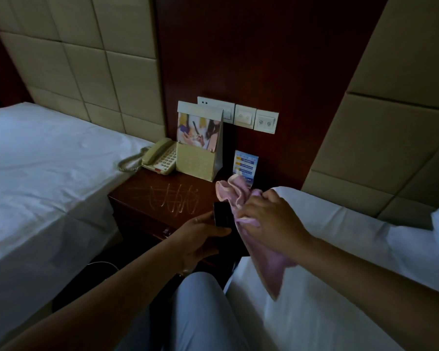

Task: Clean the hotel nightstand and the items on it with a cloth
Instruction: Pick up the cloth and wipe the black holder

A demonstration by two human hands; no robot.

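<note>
The dark wooden nightstand stands between two beds, its top marked with pale scribbles. On its back edge sit a beige telephone, a tall cardboard display stand and a small blue card. My left hand grips a small black object above the nightstand's front right corner. My right hand holds a pink cloth against that object; the cloth's tail hangs down below my hand.
White-sheeted beds lie at the left and right. Wall switches and sockets sit on the dark panel behind the nightstand. A drawer handle shows on its front. My knee is below my hands. A thin cable runs along the floor.
</note>
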